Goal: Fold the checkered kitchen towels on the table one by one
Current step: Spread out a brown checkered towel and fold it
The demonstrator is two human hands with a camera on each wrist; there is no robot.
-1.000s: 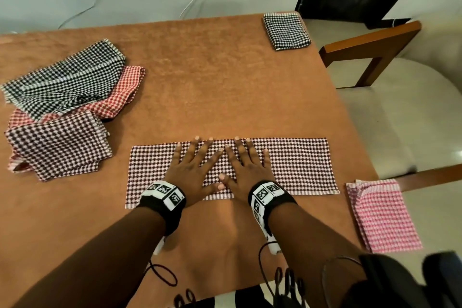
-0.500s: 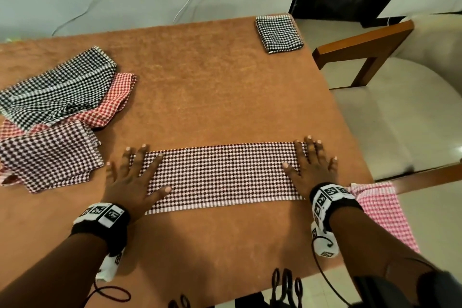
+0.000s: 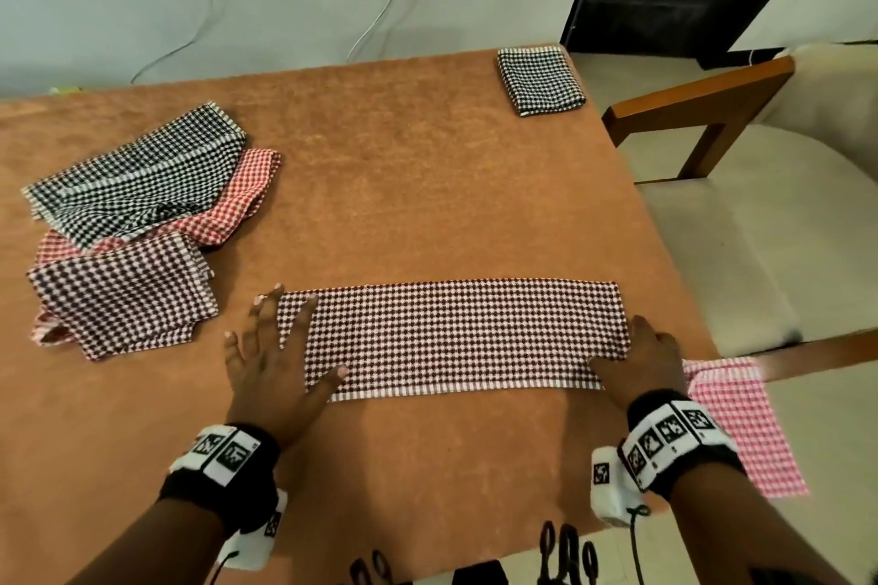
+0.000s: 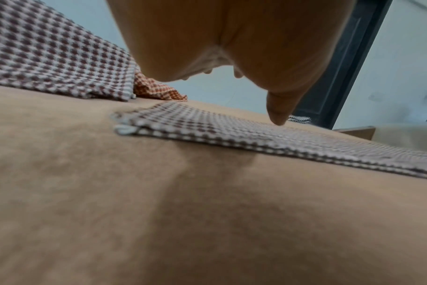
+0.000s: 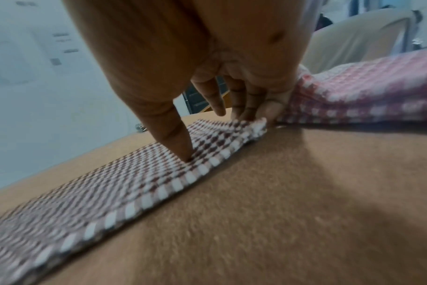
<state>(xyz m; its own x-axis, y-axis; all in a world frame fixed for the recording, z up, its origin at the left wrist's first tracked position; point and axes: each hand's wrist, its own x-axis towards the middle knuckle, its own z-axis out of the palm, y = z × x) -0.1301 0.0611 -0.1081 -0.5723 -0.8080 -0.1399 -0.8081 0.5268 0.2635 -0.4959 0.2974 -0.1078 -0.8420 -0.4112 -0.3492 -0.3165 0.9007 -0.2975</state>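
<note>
Head view: we have the maroon checkered towel (image 3: 456, 337) lying as a long band across the near part of the tabletop (image 3: 404, 185), already doubled lengthwise, its layered hem facing us.
Left grip: our left hand (image 3: 271, 371) is released, fingers spread and flat over the band's left end; in the left wrist view the thumb tip just meets the cloth (image 4: 207, 123).
Right grip: our right hand (image 3: 641, 366) is at the band's right end; in the right wrist view the thumb presses on top while the curled fingers bunch the short edge of the towel (image 5: 159, 173), so we read it as grasping that end.
Step in hand: we judge the lengthwise fold done and the crosswise fold about to begin.
Next move: it likely calls for lifting the right end and carrying it over to the left end, corners matched, with the left hand pinning its end.
Other towels: a loose pile of unfolded checkered towels (image 3: 133, 228) waits at far left; a folded black checkered towel (image 3: 539, 78) sits at the far right corner; a folded pink checkered towel (image 3: 741, 423) overhangs the near right edge.
Writing: we read no brand or words; the wristbands (image 3: 674, 437) carry only black-and-white square marker patterns.
</note>
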